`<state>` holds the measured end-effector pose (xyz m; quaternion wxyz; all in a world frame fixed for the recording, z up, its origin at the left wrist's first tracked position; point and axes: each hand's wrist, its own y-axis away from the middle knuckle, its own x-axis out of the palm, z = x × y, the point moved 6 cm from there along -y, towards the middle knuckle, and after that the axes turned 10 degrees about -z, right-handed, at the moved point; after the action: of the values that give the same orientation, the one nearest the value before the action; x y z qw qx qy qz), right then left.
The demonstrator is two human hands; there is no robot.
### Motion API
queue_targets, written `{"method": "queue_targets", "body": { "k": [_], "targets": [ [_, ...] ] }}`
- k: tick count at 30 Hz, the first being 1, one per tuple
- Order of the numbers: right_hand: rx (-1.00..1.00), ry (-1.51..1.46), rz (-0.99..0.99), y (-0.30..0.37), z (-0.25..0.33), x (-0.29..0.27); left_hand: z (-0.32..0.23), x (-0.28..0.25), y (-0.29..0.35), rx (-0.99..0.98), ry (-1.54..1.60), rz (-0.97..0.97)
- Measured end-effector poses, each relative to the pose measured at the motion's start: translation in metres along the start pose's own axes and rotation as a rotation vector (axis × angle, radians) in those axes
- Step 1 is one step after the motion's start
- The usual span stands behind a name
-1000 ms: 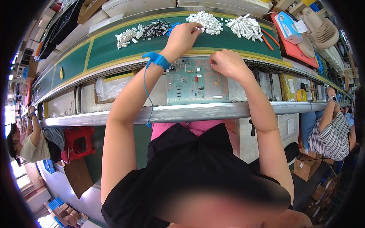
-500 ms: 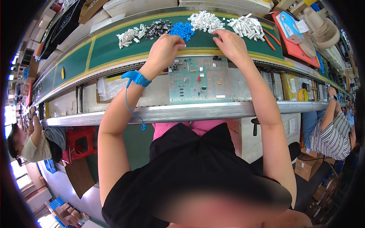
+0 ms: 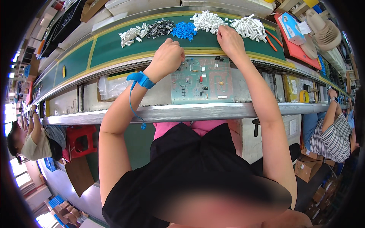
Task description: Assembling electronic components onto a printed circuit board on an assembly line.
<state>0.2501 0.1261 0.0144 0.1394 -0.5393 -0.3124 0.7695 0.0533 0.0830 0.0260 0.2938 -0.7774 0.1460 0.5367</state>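
Note:
My left hand [image 3: 167,57] has its fingers curled together over the upper left corner of a green circuit board [image 3: 213,91]. Whatever those fingers pinch is hidden. On that wrist is a blue strap [image 3: 141,79] with a thin cord. At the near right edge of a heap of small white connectors [image 3: 207,21], my right hand [image 3: 231,41] has its fingertips drawn together; what lies between them cannot be made out. A heap of blue components [image 3: 184,31] lies between the hands, beyond the board. The board carries several small parts, among them a red one.
Black parts [image 3: 160,28] and white parts [image 3: 133,36] lie on the green belt [image 3: 110,49] at left. Longer white connectors [image 3: 249,27] and orange-handled pliers [image 3: 272,43] are at right. A metal rail [image 3: 182,113] runs along the near side. Co-workers sit at both sides.
My left hand has come down from beside the blue components to the board's upper left corner. My right hand has shifted slightly, its fingers now closer together at the white connectors.

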Motion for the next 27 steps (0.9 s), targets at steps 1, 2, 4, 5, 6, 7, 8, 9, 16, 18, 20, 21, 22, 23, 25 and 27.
{"method": "queue_targets", "body": {
  "k": [1,2,4,5,6,7,8,9,16,18,20,21,22,23,25,27],
  "targets": [
    [-0.022,-0.016,-0.023,0.0,0.001,-0.001,-0.001,0.0,0.0,0.0,0.0,0.001],
    [-0.044,-0.032,-0.047,0.001,0.003,-0.002,-0.001,0.0,-0.001,0.003,-0.003,0.004],
    [-0.051,-0.041,-0.043,0.001,0.0,0.001,-0.003,0.001,0.0,0.005,-0.007,0.008],
    [-0.06,-0.05,-0.04,0.001,0.0,0.001,-0.005,0.0,0.0,0.03,-0.024,-0.011],
    [-0.059,-0.051,-0.04,0.001,-0.001,0.002,-0.006,-0.001,0.0,0.056,-0.041,-0.031],
    [-0.034,-0.07,-0.021,0.001,-0.002,0.002,-0.007,0.0,0.001,0.055,-0.042,-0.03],
    [-0.009,-0.09,-0.003,0.0,-0.002,0.001,-0.007,0.002,0.002,0.053,-0.061,-0.023],
    [-0.009,-0.091,-0.003,-0.001,-0.001,-0.001,-0.007,0.002,0.002,0.052,-0.079,-0.015],
    [0.187,-0.337,0.107,0.003,-0.011,-0.007,0.0,-0.001,-0.01,-0.014,0.039,-0.043],
    [0.25,-0.418,0.16,0.004,-0.013,-0.005,-0.005,-0.012,-0.023,-0.067,0.153,-0.215],
    [0.277,-0.485,0.143,0.005,-0.017,-0.006,-0.01,-0.005,-0.038,-0.053,0.167,-0.235],
    [0.276,-0.482,0.142,0.004,-0.018,-0.008,-0.012,-0.002,-0.047,-0.04,0.181,-0.253],
    [0.272,-0.415,0.163,0.003,-0.019,-0.01,-0.014,0.004,-0.055,-0.04,0.181,-0.254],
    [0.267,-0.348,0.183,0.002,-0.019,-0.013,-0.017,0.011,-0.061,0.015,0.163,-0.285],
    [0.317,-0.409,0.186,0.003,-0.019,-0.02,-0.023,0.029,-0.076,0.129,0.128,-0.328],
    [0.37,-0.473,0.188,0.008,-0.019,-0.026,-0.029,0.036,-0.088,0.145,0.074,-0.348]
  ]
}}
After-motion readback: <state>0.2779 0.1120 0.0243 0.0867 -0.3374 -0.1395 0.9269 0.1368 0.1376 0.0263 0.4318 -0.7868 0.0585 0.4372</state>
